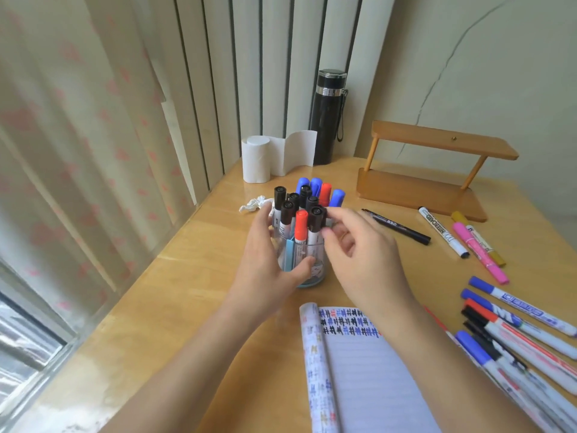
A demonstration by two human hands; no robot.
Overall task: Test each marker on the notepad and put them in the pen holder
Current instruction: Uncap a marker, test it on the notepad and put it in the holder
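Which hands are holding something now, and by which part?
Left hand grips the pen holder round its side; right hand pinches a black-capped marker at its cap.

A wooden bench [175, 307] fills the lower frame. At its far edge, upper centre, a black flask [327, 120] stands upright, with a partly unrolled white tissue roll [257, 160] just left of it. Below the roll lies a crumpled tissue [254, 205]. A small wooden shelf [443, 142] sits at upper right. A patterned curtain [62, 120] and vertical blinds [249, 73] cover the left and top.
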